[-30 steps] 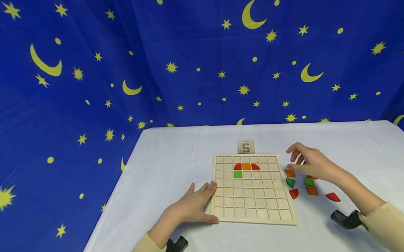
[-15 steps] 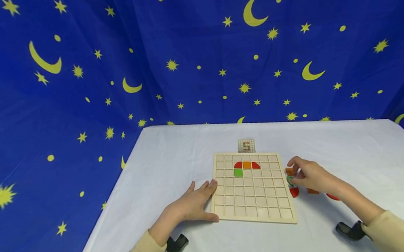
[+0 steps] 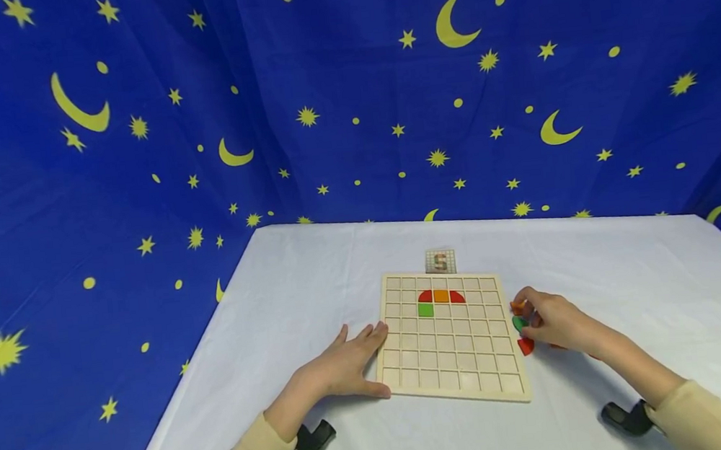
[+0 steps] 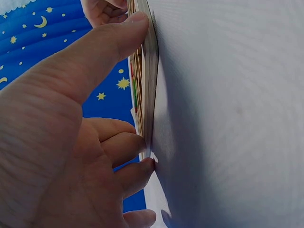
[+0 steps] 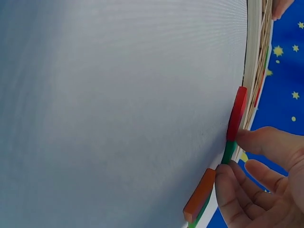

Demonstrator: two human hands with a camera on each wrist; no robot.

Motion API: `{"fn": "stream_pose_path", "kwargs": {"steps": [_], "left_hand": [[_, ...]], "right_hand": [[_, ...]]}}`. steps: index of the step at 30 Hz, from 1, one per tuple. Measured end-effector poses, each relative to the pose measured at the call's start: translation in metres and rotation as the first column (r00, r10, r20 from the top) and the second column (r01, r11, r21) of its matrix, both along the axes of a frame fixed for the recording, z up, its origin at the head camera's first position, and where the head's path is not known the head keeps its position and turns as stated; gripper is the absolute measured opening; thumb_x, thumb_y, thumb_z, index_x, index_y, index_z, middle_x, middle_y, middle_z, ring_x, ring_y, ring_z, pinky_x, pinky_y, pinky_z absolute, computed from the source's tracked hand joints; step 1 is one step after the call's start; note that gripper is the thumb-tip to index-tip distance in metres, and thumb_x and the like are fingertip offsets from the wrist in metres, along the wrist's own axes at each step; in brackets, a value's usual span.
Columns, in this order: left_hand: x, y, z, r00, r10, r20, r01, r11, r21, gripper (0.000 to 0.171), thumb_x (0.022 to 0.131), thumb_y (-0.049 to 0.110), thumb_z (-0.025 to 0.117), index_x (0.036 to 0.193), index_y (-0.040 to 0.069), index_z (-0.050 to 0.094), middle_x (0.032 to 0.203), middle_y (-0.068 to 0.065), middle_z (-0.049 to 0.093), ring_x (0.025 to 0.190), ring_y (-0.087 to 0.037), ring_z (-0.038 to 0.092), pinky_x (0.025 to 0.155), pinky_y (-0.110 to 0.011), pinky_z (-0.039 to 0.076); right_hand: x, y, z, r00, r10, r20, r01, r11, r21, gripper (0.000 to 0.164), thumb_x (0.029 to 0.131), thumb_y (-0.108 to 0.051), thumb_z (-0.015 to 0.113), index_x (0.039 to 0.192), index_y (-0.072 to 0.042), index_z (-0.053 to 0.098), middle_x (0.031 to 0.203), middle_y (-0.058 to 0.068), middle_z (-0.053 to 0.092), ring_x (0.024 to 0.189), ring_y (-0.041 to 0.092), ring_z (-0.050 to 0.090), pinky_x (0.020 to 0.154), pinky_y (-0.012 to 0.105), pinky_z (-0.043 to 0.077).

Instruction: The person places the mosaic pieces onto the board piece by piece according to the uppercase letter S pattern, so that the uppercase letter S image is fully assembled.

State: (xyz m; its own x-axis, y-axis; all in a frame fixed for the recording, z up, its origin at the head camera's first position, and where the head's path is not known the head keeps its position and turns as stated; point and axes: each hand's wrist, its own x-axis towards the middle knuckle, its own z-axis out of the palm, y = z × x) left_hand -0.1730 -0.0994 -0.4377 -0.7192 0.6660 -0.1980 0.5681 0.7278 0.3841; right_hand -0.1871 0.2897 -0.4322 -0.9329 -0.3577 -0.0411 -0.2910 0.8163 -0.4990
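Note:
My left hand (image 3: 350,365) rests at the left edge of the wooden grid board (image 3: 448,390), fingers spread; its thumb (image 4: 128,35) lies along the board's rim. Set in the board are two red quarter-circle tiles, an orange square tile (image 3: 441,296) between them and a green square tile (image 3: 426,310) below. To the board's right, my right hand (image 3: 558,318) pinches a green quarter-circle tile (image 5: 229,151) between thumb and fingers, low over the cloth. A red quarter-circle tile (image 3: 526,346) lies just in front, and an orange tile (image 3: 515,307) lies behind, partly under the fingers.
A small pattern card (image 3: 440,261) showing an S lies behind the board. Other loose tiles under the right hand are mostly hidden; one orange tile (image 5: 199,194) shows in the right wrist view. White cloth (image 3: 327,286) covers the table, before a blue star-patterned curtain (image 3: 333,75).
My right hand has come down and toward me from beside the orange tile to the green quarter-circle tile, closing its fingers there. It now covers more loose tiles. The left hand stays put.

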Motion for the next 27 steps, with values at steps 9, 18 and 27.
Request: {"fn": "stream_pose_path", "kwargs": {"steps": [9, 18, 27], "left_hand": [[-0.001, 0.0, 0.0, 1.0, -0.001, -0.002, 0.001, 1.0, 0.002, 0.102, 0.076, 0.055, 0.07, 0.15, 0.003, 0.022, 0.154, -0.011, 0.02, 0.14, -0.027, 0.019, 0.109, -0.057, 0.006], [0.0, 0.001, 0.001, 1.0, 0.001, -0.009, -0.001, 1.0, -0.001, 0.102, 0.076, 0.055, 0.071, 0.149, 0.002, 0.023, 0.154, -0.011, 0.02, 0.14, -0.027, 0.019, 0.109, -0.057, 0.007], [0.001, 0.001, -0.001, 1.0, 0.009, -0.007, -0.009, 1.0, -0.008, 0.103, 0.076, 0.055, 0.071, 0.149, 0.002, 0.023, 0.154, -0.011, 0.021, 0.14, -0.027, 0.019, 0.11, -0.056, 0.007]], "right_hand": [[0.001, 0.0, 0.0, 0.998, 0.03, -0.051, -0.03, 0.999, 0.015, 0.039, 0.074, 0.0, 0.071, 0.109, 0.001, 0.053, 0.085, 0.002, 0.059, 0.066, 0.01, 0.051, 0.055, 0.024, 0.045], [0.003, 0.0, 0.001, 0.996, 0.044, -0.078, -0.043, 0.999, 0.01, 0.038, 0.073, 0.001, 0.07, 0.108, 0.001, 0.054, 0.085, 0.003, 0.059, 0.067, 0.01, 0.052, 0.055, 0.024, 0.046], [0.002, 0.001, 0.024, 0.997, -0.002, -0.079, 0.004, 0.999, 0.032, 0.042, 0.075, 0.0, 0.071, 0.113, 0.005, 0.051, 0.086, 0.004, 0.06, 0.074, 0.016, 0.056, 0.061, 0.028, 0.05]]}}
